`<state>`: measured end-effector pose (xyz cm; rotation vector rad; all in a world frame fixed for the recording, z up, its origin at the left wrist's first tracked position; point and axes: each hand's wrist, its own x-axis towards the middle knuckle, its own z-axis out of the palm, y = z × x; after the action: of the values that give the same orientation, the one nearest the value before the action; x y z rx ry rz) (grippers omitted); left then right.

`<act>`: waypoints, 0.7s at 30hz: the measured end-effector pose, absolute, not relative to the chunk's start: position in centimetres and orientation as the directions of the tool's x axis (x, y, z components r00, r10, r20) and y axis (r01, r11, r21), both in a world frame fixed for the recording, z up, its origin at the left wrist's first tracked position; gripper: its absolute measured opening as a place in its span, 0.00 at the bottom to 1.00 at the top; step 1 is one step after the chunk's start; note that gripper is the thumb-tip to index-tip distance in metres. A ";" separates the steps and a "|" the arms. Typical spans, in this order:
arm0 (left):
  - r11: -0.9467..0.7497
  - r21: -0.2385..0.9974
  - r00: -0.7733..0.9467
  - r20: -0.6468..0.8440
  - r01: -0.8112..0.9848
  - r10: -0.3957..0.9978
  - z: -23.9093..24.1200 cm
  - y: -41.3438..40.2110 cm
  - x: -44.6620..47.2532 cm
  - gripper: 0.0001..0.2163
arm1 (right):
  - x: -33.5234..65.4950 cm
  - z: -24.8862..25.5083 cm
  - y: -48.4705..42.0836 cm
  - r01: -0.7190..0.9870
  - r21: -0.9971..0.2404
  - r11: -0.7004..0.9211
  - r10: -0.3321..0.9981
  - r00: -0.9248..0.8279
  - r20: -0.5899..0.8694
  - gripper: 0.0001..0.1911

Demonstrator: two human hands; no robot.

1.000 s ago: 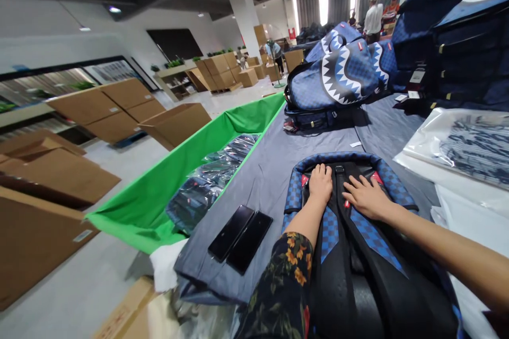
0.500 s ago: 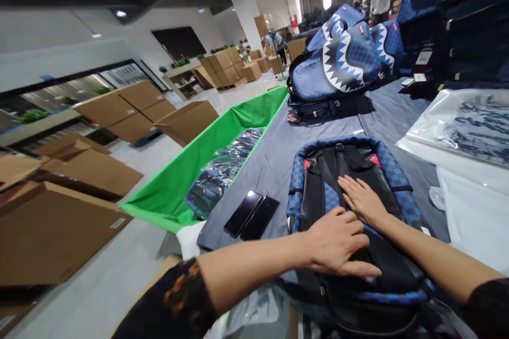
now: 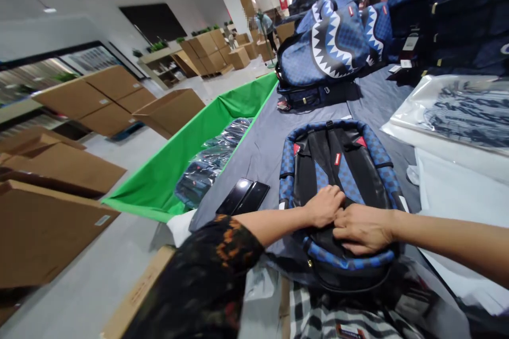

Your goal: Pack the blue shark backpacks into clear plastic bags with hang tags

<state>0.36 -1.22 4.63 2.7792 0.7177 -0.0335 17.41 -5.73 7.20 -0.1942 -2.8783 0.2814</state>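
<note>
A blue-and-black checked backpack (image 3: 350, 183) lies on the grey-covered table with its strap side up and a small red label between the straps. Over its lower middle, my left hand (image 3: 325, 206) is closed, fingers curled down against the back panel where the straps run. My right hand (image 3: 363, 229) is closed right beside it, knuckles up, the two hands touching. Both grip at the backpack; the exact part pinched is hidden under the fingers.
Two dark phones (image 3: 243, 197) lie left of the backpack. A green fabric bin (image 3: 159, 169) holding plastic-wrapped goods adjoins the table. Shark-mouth backpacks (image 3: 338, 42) are piled at the far end. Clear plastic packages (image 3: 461, 111) lie on the right. Cardboard boxes (image 3: 51, 233) stand on the floor.
My hands have gone from lying flatter on the straps to closed and together lower on the backpack. The upper straps and red label now show. The view has shifted slightly.
</note>
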 end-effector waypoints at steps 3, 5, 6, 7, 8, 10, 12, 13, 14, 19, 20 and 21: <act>-0.753 0.379 0.817 -0.015 0.539 0.577 3.8 -3.4 -0.8 0.12 | 17.2 5.0 -6.1 0.053 -0.159 0.986 0.089 -0.968 0.234 0.08; -0.718 0.430 0.770 0.079 0.547 0.634 2.1 -4.6 -1.4 0.12 | 17.2 3.0 -5.6 0.030 -0.148 0.989 0.074 -0.950 0.304 0.07; -0.706 0.444 0.745 0.120 0.551 0.656 1.1 -4.9 -1.6 0.12 | 17.2 2.1 -5.3 0.032 -0.148 0.988 0.081 -0.937 0.339 0.06; -0.707 0.444 0.734 0.147 0.550 0.663 0.2 -5.0 -1.6 0.12 | 17.2 1.3 -5.0 0.041 -0.150 0.988 0.094 -0.926 0.365 0.05; -0.716 0.435 0.734 0.165 0.545 0.659 -0.5 -4.9 -1.7 0.13 | 17.2 0.7 -4.8 0.058 -0.149 0.987 0.111 -0.918 0.381 0.04; -0.733 0.403 0.744 0.166 0.548 0.648 -1.4 -4.5 -1.5 0.16 | 17.2 0.1 -4.8 0.103 -0.131 0.986 0.147 -0.908 0.392 0.04; -0.732 0.344 0.741 0.132 0.588 0.658 -1.5 -4.4 -1.4 0.24 | 17.2 0.3 -5.4 0.138 -0.087 0.987 0.162 -0.902 0.400 0.05; -0.727 0.310 0.736 0.110 0.613 0.668 -1.2 -4.6 -1.4 0.28 | 17.3 0.7 -5.9 0.152 -0.058 0.987 0.162 -0.897 0.410 0.06; -0.725 0.277 0.735 0.088 0.630 0.672 -0.9 -5.0 -1.5 0.32 | 17.4 1.3 -6.4 0.156 -0.023 0.988 0.151 -0.894 0.422 0.07; -0.783 0.246 0.810 -0.020 0.572 0.585 2.3 -8.7 -2.6 0.35 | 18.3 4.9 -5.9 0.541 -0.040 0.840 0.504 -0.752 0.424 0.12; -0.777 0.269 0.814 -0.046 0.569 0.580 3.2 -9.0 -2.8 0.34 | 18.5 5.5 -5.0 0.671 -0.081 0.737 0.636 -0.648 0.420 0.15; -0.767 0.299 0.816 -0.076 0.568 0.574 4.1 -8.9 -2.9 0.33 | 18.6 5.8 -4.0 0.773 -0.118 0.623 0.738 -0.531 0.416 0.19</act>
<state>-2.92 -8.89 4.15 2.6918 0.8693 0.0278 18.61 -4.02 5.79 -1.1974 -2.4199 -0.1115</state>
